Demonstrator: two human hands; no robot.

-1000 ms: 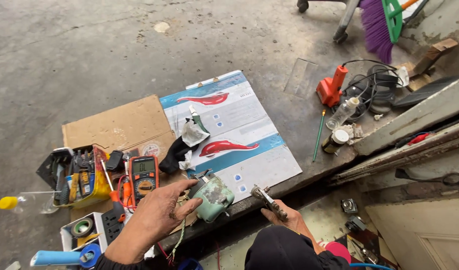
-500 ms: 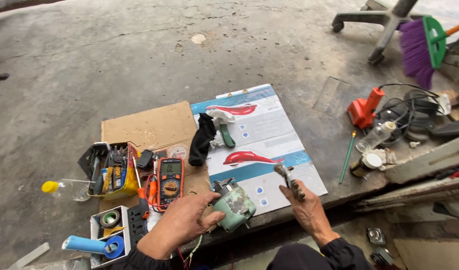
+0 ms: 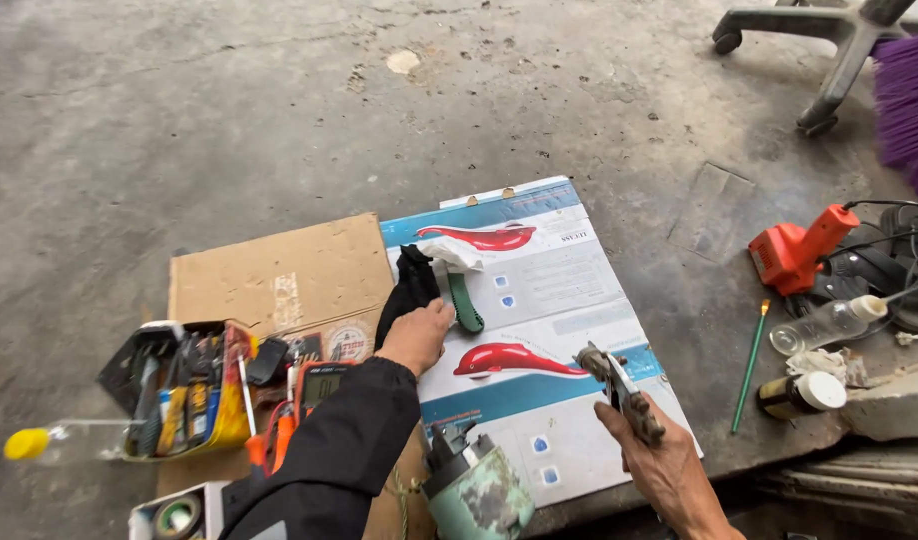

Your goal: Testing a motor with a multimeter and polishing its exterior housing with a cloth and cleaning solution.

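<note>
Currently, the flattened printed carton [image 3: 539, 330] serves as the work mat on the concrete floor, and all positions below are referenced to it. The left hand [image 3: 419, 335] extends forward over its left edge, sleeve covering the forearm, palm down, fingers curled onto the black cloth [image 3: 409, 285] lying there; whether the cloth is actually pinched cannot be told. Just beyond the cloth, a green-handled tool [image 3: 466, 300] lies partly under a white rag. The right hand [image 3: 659, 460] rests at the carton's near right corner, fingers closed around worn pliers [image 3: 614, 385], tips pointing inward over the carton. A green motor housing [image 3: 474, 490] stands at the near edge, probably kept within reach.
</note>
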